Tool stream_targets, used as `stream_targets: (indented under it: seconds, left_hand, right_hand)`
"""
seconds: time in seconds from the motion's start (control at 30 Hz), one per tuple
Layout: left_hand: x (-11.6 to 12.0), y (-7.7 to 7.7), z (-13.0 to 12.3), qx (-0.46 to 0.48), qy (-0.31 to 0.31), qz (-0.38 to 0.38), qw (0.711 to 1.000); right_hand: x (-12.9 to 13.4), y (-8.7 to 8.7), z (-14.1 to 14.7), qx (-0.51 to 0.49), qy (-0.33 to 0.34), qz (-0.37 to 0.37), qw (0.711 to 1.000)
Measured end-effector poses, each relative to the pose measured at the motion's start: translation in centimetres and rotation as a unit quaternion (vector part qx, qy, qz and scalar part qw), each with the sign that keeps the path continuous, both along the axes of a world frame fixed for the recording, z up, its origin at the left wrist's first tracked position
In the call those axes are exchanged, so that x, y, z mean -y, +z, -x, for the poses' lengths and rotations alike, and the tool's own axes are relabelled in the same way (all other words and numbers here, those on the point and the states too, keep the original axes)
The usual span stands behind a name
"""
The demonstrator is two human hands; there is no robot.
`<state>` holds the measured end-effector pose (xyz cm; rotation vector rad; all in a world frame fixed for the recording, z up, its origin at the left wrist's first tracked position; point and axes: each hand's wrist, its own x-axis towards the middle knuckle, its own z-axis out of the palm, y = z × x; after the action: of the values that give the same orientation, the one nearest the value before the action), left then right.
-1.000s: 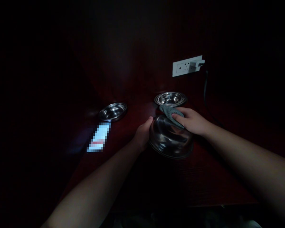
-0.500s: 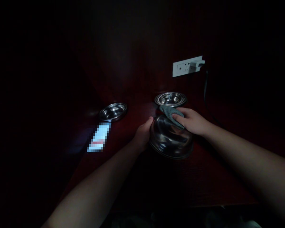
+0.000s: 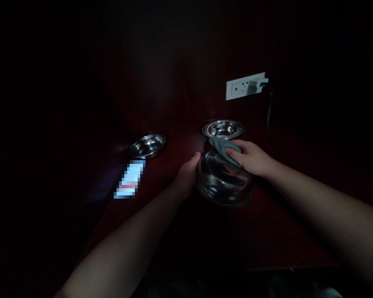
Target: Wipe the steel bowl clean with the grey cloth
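A shiny steel bowl (image 3: 225,182) is tilted with its rounded outside toward me and its rim low. My left hand (image 3: 187,176) grips it at the left side, thumb up along the wall; the other fingers are hidden. Against the bowl's far upper side, my right hand (image 3: 250,157) presses a grey-green cloth (image 3: 225,151) held between thumb and fingers. Just beyond the cloth stand nested steel bowls (image 3: 207,131). Another steel bowl (image 3: 148,145) sits to the left, apart from both hands.
A lit, pixelated phone-like screen (image 3: 129,180) lies before the left bowl. On the back wall is a white socket panel (image 3: 236,89) with a plug (image 3: 257,85) and a dark cable (image 3: 269,111) hanging down. The dark red table (image 3: 282,244) ends near the bottom.
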<state>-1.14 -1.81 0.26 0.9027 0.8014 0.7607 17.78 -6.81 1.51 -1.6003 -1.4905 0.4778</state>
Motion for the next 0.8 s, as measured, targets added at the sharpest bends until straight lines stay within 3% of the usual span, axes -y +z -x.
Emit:
stream_targets:
  seconds: [0.8]
  left_hand:
    - [0.2, 0.22, -0.04, -0.014, 0.003, 0.009, 1.0]
  right_hand:
    - [0.05, 0.12, 0.11, -0.039, 0.022, 0.012, 0.999]
